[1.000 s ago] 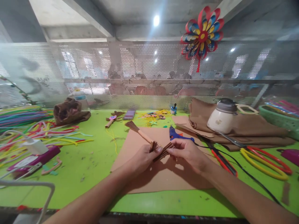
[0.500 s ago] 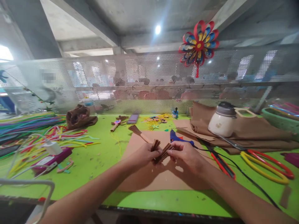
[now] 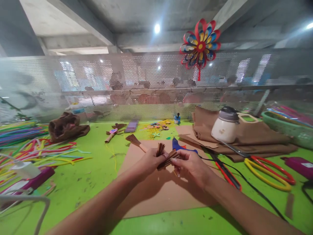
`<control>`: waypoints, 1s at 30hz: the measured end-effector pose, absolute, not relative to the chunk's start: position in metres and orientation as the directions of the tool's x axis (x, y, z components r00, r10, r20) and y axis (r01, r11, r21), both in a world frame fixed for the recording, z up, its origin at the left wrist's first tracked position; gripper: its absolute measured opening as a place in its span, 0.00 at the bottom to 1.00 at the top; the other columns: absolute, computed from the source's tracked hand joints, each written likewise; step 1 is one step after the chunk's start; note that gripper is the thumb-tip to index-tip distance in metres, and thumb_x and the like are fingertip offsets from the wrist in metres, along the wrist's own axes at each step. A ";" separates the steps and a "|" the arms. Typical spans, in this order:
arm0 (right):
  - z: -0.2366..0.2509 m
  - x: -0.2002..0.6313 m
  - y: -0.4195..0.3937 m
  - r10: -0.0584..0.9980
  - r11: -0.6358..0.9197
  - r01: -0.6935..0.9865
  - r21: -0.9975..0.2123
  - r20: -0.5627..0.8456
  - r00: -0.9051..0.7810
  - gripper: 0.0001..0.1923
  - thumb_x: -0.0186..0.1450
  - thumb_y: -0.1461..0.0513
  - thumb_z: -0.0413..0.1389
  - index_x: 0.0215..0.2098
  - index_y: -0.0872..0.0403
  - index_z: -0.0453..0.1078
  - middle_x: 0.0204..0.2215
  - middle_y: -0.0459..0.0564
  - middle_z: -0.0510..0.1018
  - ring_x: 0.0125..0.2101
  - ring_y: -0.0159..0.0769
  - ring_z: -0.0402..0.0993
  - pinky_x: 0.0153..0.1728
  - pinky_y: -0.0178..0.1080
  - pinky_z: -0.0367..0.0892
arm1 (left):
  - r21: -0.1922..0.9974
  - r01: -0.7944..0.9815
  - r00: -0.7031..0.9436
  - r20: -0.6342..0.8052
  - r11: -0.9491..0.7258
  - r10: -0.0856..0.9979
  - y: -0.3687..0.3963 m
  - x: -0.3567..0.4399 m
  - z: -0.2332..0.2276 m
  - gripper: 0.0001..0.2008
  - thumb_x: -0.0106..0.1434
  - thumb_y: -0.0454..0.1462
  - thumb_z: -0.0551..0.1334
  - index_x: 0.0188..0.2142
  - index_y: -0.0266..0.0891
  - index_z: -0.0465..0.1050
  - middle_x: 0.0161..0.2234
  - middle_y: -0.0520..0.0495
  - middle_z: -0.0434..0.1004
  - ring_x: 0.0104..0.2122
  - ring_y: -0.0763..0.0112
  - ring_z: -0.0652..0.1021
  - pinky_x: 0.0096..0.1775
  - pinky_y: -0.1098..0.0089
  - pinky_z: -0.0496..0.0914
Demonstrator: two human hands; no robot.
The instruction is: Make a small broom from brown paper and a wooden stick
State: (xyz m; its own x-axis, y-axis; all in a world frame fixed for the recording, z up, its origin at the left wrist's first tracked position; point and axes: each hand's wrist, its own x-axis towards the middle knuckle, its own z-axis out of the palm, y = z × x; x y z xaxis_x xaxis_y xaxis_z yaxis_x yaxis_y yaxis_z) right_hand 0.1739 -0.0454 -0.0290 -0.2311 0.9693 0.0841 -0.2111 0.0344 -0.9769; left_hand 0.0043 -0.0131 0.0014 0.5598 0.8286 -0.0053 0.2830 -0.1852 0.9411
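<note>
Hands meet over the cardboard sheet (image 3: 156, 195) at scene centre. Left hand (image 3: 149, 162) is pinched shut on the fringe (image 3: 167, 156), a strip of cut brown paper, thumb on top, forearm entering from near left. Right hand (image 3: 189, 164) clamps the fringe's right end between thumb and fingers, forearm entering from near right. The fringe is held just above the sheet, near the glue gun (image 3: 179, 146). Scissors (image 3: 264, 166) lie to the right. Compared with half a second ago, both hands keep the same grip; the fringe's position on the sheet is unchanged.
</note>
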 end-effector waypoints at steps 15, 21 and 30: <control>-0.032 0.168 -0.052 0.977 -0.104 -0.198 -0.975 -0.063 -0.204 0.10 0.54 0.60 0.62 0.28 0.58 0.68 0.20 0.43 0.70 0.19 0.24 0.63 0.20 0.30 0.58 | 0.969 0.233 0.452 -0.027 -0.088 0.891 -0.018 0.000 -0.011 0.14 0.58 0.46 0.56 0.24 0.37 0.63 0.20 0.54 0.63 0.22 0.75 0.63 0.26 0.72 0.56; -0.031 0.166 -0.052 0.979 -0.144 -0.180 -0.973 -0.114 -0.167 0.12 0.54 0.58 0.62 0.26 0.58 0.67 0.19 0.43 0.71 0.16 0.23 0.63 0.17 0.28 0.57 | 0.968 0.201 0.382 0.062 -0.149 0.922 -0.020 0.003 -0.014 0.14 0.59 0.45 0.55 0.24 0.38 0.61 0.20 0.55 0.60 0.21 0.76 0.61 0.25 0.74 0.56; -0.021 0.165 -0.057 0.971 -0.155 -0.132 -0.979 -0.126 -0.203 0.15 0.52 0.56 0.63 0.23 0.57 0.64 0.18 0.42 0.70 0.14 0.22 0.61 0.14 0.27 0.55 | 0.936 0.285 0.329 0.109 -0.208 0.938 -0.015 -0.004 -0.010 0.14 0.58 0.45 0.55 0.25 0.38 0.62 0.20 0.55 0.60 0.22 0.75 0.63 0.25 0.73 0.59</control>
